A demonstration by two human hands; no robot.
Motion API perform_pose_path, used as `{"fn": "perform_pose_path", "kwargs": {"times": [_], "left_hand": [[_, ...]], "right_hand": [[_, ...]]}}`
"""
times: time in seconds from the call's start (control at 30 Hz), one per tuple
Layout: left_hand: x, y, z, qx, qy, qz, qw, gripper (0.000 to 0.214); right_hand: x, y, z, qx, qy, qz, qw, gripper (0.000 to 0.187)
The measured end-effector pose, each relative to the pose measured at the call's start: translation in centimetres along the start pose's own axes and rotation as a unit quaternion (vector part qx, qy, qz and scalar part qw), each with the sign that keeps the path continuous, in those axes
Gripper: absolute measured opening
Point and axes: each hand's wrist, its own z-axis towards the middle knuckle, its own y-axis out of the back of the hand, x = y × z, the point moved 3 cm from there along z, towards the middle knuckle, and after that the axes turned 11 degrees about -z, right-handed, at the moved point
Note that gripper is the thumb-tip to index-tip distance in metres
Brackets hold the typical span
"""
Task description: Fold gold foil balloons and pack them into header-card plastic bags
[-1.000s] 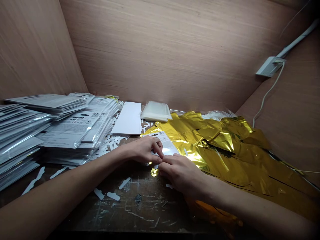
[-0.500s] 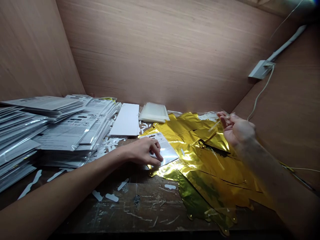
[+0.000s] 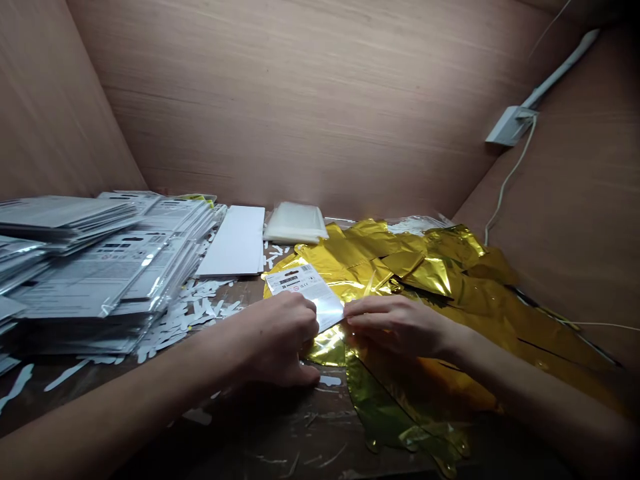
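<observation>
Looking at the centre of the frame, I see a clear packet with a white label on top and gold showing at its edges. The label's print is too small for me to read. The left hand curls over the packet's near end, gripping it. The right hand keeps its fingers narrow at the packet's right corner; I cannot tell whether they pinch it. Loose gold foil fills the right, and stacks of filled packets sit at left.

Right hand back at packet
</observation>
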Motion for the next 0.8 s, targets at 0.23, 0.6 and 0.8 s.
{"fn": "perform_pose_path", "kwargs": {"times": [0.23, 0.6, 0.8], "left_hand": [[-0.8, -1.1, 0.0, 0.003, 0.042, 0.067, 0.997, 0.027], [2.1, -0.3, 0.1, -0.030, 0.043, 0.010, 0.999, 0.012], [3.1, 0.6, -0.1, -0.043, 0.089, -0.009, 0.995, 0.023]], "right_hand": [[-0.1, -0.6, 0.2, -0.042, -0.042, 0.032, 0.998, 0.016], [-1.6, -1.6, 1.7, -0.056, -0.161, 0.085, 0.982, 0.009], [-2.4, -1.9, 2.2, -0.011, -0.199, 0.193, 0.961, 0.006]]}}
